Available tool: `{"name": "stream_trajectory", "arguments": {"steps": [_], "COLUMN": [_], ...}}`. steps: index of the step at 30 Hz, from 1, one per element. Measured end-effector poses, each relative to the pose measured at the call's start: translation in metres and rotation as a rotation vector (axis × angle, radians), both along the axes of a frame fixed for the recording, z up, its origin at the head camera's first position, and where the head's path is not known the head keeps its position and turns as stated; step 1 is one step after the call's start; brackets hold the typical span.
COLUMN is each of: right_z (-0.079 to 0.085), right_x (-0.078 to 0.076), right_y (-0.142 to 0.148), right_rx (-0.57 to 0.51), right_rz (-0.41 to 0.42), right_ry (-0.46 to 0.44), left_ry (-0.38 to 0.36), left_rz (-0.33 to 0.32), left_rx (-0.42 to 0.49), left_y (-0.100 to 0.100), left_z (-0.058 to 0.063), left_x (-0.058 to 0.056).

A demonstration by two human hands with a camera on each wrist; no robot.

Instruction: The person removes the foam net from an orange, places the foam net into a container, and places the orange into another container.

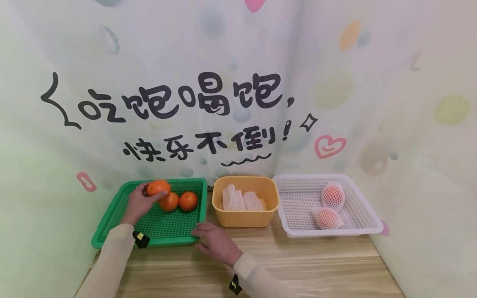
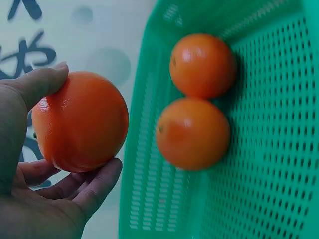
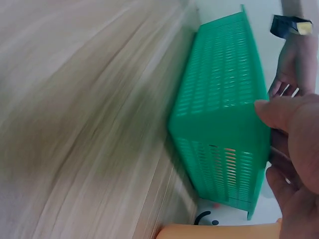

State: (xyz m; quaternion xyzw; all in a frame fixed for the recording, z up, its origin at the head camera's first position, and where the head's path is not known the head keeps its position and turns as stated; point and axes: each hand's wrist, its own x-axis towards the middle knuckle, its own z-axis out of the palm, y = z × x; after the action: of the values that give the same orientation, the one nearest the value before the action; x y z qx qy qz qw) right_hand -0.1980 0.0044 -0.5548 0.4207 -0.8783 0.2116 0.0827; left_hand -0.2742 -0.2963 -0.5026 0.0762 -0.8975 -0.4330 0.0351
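Note:
My left hand (image 1: 136, 207) holds an orange (image 2: 82, 122) between thumb and fingers, raised above the back of the green basket (image 1: 169, 241). Two more oranges lie in that basket: one orange (image 1: 169, 203) partly behind the held one, and another orange (image 1: 188, 201) to its right. At the basket's near right corner, my right hand (image 1: 220, 244) grips the rim. The right wrist view shows the thumb (image 3: 271, 112) on the corner and the other fingers along the side rim.
Right of the green basket stands a yellow bin (image 1: 244, 219) with white foam nets (image 1: 234, 198). Farther right, a white basket (image 1: 294, 233) holds two net-wrapped fruits (image 1: 333, 196). Everything stands on a wooden table (image 1: 316, 260) before a printed curtain (image 1: 238, 49).

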Motion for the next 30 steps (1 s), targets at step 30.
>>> {"name": "stream_trajectory", "arguments": {"steps": [30], "right_z": [0.003], "right_x": [-0.009], "right_y": [-0.002], "right_rx": [0.027], "right_rz": [0.009], "right_ry": [0.103], "left_ry": [-0.404], "left_rz": [-0.139], "left_rx": [-0.269], "left_y": [-0.054], "left_z": [-0.031], "left_x": [-0.049]}}
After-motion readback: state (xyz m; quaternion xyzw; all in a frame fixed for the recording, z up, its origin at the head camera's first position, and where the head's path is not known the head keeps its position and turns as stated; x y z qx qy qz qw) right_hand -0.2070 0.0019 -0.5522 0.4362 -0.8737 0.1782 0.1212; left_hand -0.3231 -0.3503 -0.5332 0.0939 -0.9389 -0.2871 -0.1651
